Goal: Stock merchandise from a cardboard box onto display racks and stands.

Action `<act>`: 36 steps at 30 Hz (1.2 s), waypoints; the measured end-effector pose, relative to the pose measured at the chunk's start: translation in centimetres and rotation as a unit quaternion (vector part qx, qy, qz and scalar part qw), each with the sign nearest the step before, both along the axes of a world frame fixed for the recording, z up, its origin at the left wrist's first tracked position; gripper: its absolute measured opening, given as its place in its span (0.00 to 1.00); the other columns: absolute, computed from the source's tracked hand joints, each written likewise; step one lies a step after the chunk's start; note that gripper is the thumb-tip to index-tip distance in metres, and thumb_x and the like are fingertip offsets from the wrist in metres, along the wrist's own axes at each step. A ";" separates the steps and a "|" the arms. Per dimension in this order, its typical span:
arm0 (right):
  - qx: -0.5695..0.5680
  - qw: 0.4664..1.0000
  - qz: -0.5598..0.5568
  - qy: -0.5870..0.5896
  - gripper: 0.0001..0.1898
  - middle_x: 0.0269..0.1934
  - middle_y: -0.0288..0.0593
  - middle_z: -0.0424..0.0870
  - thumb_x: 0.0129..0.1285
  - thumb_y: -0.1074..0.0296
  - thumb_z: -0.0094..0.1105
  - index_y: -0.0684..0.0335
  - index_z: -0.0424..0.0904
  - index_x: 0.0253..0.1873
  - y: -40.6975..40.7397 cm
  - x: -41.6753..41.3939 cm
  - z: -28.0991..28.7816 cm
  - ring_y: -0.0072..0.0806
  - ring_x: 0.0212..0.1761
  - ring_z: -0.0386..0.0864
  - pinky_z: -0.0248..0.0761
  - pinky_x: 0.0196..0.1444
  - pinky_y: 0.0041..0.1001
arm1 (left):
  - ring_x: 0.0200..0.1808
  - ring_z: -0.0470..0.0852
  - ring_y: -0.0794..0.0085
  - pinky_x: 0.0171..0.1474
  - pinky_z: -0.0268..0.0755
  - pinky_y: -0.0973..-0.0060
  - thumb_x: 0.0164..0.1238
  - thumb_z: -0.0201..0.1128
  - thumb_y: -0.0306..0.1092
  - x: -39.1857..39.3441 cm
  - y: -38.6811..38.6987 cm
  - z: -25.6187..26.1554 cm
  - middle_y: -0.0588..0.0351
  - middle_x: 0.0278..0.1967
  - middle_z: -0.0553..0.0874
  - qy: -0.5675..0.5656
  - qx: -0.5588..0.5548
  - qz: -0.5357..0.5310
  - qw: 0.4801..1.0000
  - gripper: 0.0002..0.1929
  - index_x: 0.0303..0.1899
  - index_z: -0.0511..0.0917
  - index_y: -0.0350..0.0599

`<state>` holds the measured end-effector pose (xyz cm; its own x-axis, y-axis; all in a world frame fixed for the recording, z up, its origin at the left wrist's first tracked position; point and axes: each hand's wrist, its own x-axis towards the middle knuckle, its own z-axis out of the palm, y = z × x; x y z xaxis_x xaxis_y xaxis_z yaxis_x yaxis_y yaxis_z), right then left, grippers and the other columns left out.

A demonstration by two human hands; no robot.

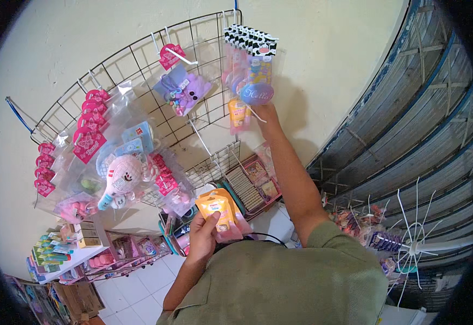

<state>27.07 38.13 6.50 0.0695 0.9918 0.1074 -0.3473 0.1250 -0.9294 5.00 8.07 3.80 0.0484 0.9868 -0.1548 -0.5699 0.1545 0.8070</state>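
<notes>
My left hand (206, 233) holds several orange and pink sachets (217, 213) in front of my chest, the thumb across the front one. My right arm reaches up to the wall rack, where my right hand (265, 109) is mostly hidden behind a blue oval tag (257, 94) and hanging packets. Its fingers cannot be seen. Close to it, a similar orange and pink sachet (239, 113) hangs beside a white hook's tip. Above are packets with cow-print headers (262, 46) in a row on a hook.
A black wire grid rack (138, 61) carries bagged plush items (124, 172) with pink headers and a purple plush keychain (193, 91). Below stand a white shelf (77, 260) with boxes and a pink tray (256, 170). At right are a metal shutter (403, 101) and a white wire display stand (413, 247).
</notes>
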 end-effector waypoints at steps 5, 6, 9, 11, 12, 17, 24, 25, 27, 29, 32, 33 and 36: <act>0.088 0.953 -0.218 -0.191 0.10 0.42 0.33 0.80 0.71 0.68 0.61 0.64 0.78 0.52 -7.4 -0.1 -2.2 0.20 0.43 0.75 0.71 0.47 0.24 | 0.52 0.84 0.72 0.56 0.76 0.72 0.76 0.58 0.28 -0.3 0.7 1.2 0.54 0.53 0.85 -0.011 0.009 -0.006 1.000 0.15 0.60 0.76 0.36; 0.075 0.973 -0.145 -0.160 0.10 0.41 0.33 0.80 0.71 0.67 0.62 0.64 0.79 0.52 -9.9 -0.3 -2.6 0.19 0.43 0.75 0.71 0.47 0.23 | 0.51 0.85 0.71 0.56 0.77 0.71 0.77 0.58 0.29 -0.3 1.0 1.2 0.53 0.53 0.85 0.000 0.010 -0.011 1.000 0.15 0.60 0.75 0.36; 0.021 0.982 0.140 -0.128 0.14 0.40 0.33 0.80 0.71 0.64 0.64 0.67 0.80 0.54 -16.8 -1.4 -3.1 0.17 0.42 0.75 0.71 0.46 0.21 | 0.57 0.82 0.67 0.62 0.74 0.67 0.76 0.57 0.30 -0.4 1.7 1.2 0.52 0.57 0.83 0.010 -0.002 -0.046 0.999 0.18 0.63 0.73 0.35; -0.001 0.969 0.193 -0.153 0.16 0.41 0.33 0.81 0.71 0.64 0.64 0.68 0.79 0.56 -19.7 -1.4 -2.4 0.17 0.42 0.76 0.71 0.46 0.21 | 0.58 0.82 0.67 0.62 0.74 0.66 0.76 0.57 0.30 -0.2 1.9 1.5 0.52 0.58 0.83 0.009 -0.013 -0.069 0.998 0.18 0.63 0.73 0.35; -0.015 0.951 0.251 -0.178 0.17 0.42 0.33 0.82 0.71 0.64 0.64 0.69 0.79 0.58 -20.4 -1.5 -2.2 0.17 0.43 0.76 0.71 0.47 0.21 | 0.57 0.82 0.68 0.62 0.74 0.67 0.76 0.57 0.30 0.0 2.1 1.9 0.52 0.57 0.83 0.003 -0.012 -0.077 0.997 0.18 0.63 0.73 0.35; -0.043 0.953 0.277 -0.110 0.17 0.46 0.35 0.84 0.72 0.65 0.63 0.70 0.78 0.59 -21.0 -1.5 -2.9 0.17 0.46 0.77 0.73 0.50 0.24 | 0.57 0.83 0.68 0.61 0.74 0.68 0.76 0.57 0.30 0.7 2.2 1.7 0.52 0.57 0.83 -0.012 -0.003 -0.097 0.995 0.18 0.63 0.73 0.35; -0.024 0.996 0.073 -0.047 0.12 0.41 0.33 0.83 0.75 0.63 0.57 0.67 0.81 0.52 -18.0 -0.1 -0.4 0.16 0.42 0.79 0.75 0.45 0.22 | 0.54 0.83 0.68 0.59 0.75 0.68 0.76 0.59 0.30 -0.1 1.6 1.9 0.52 0.55 0.84 -0.008 0.017 -0.074 0.997 0.16 0.60 0.75 0.35; -0.022 0.996 0.073 -0.049 0.12 0.41 0.33 0.83 0.75 0.63 0.57 0.67 0.81 0.52 -17.2 0.4 0.2 0.16 0.42 0.79 0.75 0.45 0.22 | 0.50 0.85 0.69 0.55 0.77 0.69 0.76 0.60 0.30 -0.1 1.5 2.3 0.52 0.51 0.85 -0.009 0.024 -0.054 0.998 0.14 0.58 0.76 0.35; -0.035 0.999 0.008 0.022 0.11 0.39 0.33 0.82 0.76 0.63 0.55 0.66 0.80 0.51 -15.5 1.2 1.2 0.17 0.40 0.79 0.75 0.43 0.22 | 0.50 0.85 0.69 0.55 0.77 0.69 0.75 0.60 0.30 -0.4 1.3 2.2 0.52 0.51 0.85 -0.013 0.020 -0.051 0.998 0.14 0.57 0.76 0.35; -0.019 0.999 0.004 0.039 0.11 0.39 0.33 0.82 0.76 0.63 0.55 0.66 0.79 0.52 -14.2 1.3 1.8 0.17 0.39 0.79 0.75 0.42 0.21 | 0.50 0.85 0.69 0.55 0.77 0.69 0.75 0.61 0.31 -0.7 1.0 2.0 0.52 0.51 0.85 -0.018 0.015 -0.047 0.999 0.14 0.57 0.76 0.35; -0.009 0.999 -0.012 0.046 0.11 0.38 0.33 0.81 0.77 0.63 0.54 0.66 0.79 0.52 -12.8 1.5 1.6 0.17 0.36 0.79 0.75 0.39 0.21 | 0.50 0.85 0.69 0.55 0.77 0.69 0.75 0.61 0.30 -0.8 0.9 1.8 0.52 0.51 0.85 -0.006 0.013 -0.027 1.000 0.15 0.57 0.76 0.35; -0.014 0.999 -0.023 0.037 0.11 0.38 0.34 0.81 0.77 0.64 0.54 0.66 0.79 0.51 -12.5 1.5 1.5 0.18 0.35 0.79 0.75 0.38 0.22 | 0.50 0.85 0.69 0.55 0.77 0.70 0.75 0.61 0.30 -0.8 0.9 1.8 0.52 0.50 0.85 -0.006 0.014 -0.028 1.000 0.15 0.57 0.76 0.35; -0.034 0.997 -0.038 0.060 0.11 0.37 0.34 0.81 0.76 0.64 0.54 0.66 0.79 0.50 -12.0 1.4 1.5 0.18 0.35 0.79 0.75 0.37 0.22 | 0.50 0.85 0.70 0.55 0.76 0.70 0.75 0.61 0.30 -0.8 0.9 2.0 0.52 0.50 0.85 -0.010 0.014 -0.026 1.000 0.15 0.57 0.76 0.35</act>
